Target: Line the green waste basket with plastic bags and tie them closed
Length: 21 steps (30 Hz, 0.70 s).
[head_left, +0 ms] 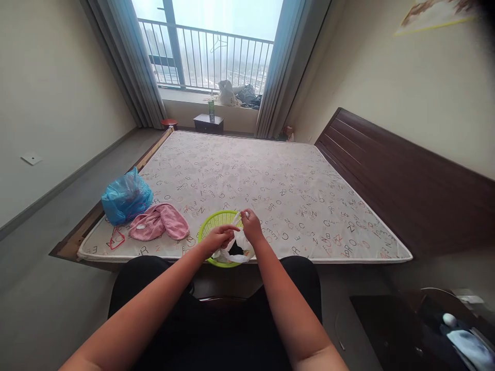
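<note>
A white plastic bag (244, 242) with something black inside sits in a lime-green basket (211, 222) at the mattress's near edge. My right hand (251, 225) pinches one of the bag's handles, pulled up over the basket. At the bag's left side, my left hand (221, 238) has its fingers curled on the plastic, with the index finger pointing across toward the right hand. Left of the basket lies a crumpled pink cloth (160, 221), fuzzy like a towel. A red clothes hanger (117, 238) lies beside it, below a full blue plastic bag (127, 197).
The letter-printed mattress (247, 175) spreads ahead, with a dark wooden headboard (386, 159) on the right. A small nightstand (209, 124) carrying a green glass (211, 110) stands beyond it near the window. A dark low table (386, 330) is at lower right.
</note>
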Motion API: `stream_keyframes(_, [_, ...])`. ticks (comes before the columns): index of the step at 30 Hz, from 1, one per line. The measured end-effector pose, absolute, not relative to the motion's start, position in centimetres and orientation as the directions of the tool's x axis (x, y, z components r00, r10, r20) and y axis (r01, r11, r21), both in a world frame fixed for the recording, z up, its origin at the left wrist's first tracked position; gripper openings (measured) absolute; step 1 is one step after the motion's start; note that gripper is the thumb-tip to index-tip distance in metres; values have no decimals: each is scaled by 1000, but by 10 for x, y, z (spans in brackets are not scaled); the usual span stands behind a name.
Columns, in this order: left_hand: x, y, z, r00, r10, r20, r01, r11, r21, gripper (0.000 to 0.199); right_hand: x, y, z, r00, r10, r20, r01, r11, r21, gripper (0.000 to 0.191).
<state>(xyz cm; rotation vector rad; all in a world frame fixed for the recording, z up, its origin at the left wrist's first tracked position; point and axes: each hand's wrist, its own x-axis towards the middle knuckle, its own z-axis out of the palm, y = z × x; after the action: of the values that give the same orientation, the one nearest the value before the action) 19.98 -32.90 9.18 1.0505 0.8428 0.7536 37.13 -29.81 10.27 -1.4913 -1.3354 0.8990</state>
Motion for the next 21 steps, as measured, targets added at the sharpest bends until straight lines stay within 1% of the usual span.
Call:
stream_keyframes(2, [201, -328, 88, 422, 871, -252, -76, 311, 947, 49, 370, -294, 104, 127, 991, -29, 184, -52, -982, 26])
stream_keyframes(4, [203, -328, 84, 312, 917, -248, -20, 267, 963, 54, 369, -292, 109, 128, 991, -40, 68, -49, -996, 27])
stream_keyframes(5, [205, -328, 82, 267, 935, -235, 12, 241, 970, 57, 369, -293, 113, 104, 995, -13, 47, -18, -999, 28])
stream_keyframes(7, [209, -329, 80, 245, 951, -191, 77, 177, 981, 56, 366, -296, 122, -33, 998, 57, 56, 59, -997, 32])
stream_keyframes(9, [213, -331, 79, 278, 952, -130, 124, 98, 987, 43, 361, -302, 132, -206, 974, 90, 75, 107, -991, 36])
stream_keyframes(11, [218, -332, 79, 283, 955, -84, 129, 49, 990, 32, 355, -308, 139, -308, 949, 64, 62, 87, -994, 38])
stream_keyframes(14, [223, -333, 79, 241, 965, -105, 131, 75, 989, 27, 346, -311, 141, -328, 945, -17, -27, -27, -999, 41])
stream_keyframes(16, [223, -332, 78, 242, 961, -134, 163, 96, 982, 25, 343, -310, 138, -309, 950, -37, -103, -72, -992, 45])
stream_keyframes(19, [219, -330, 74, 300, 944, -135, 208, 73, 975, 23, 342, -308, 132, -312, 950, -19, -174, -77, -982, 45])
stream_keyframes(21, [217, -329, 72, 359, 926, -119, 229, 36, 973, 23, 344, -306, 129, -309, 951, -5, -190, -67, -980, 41])
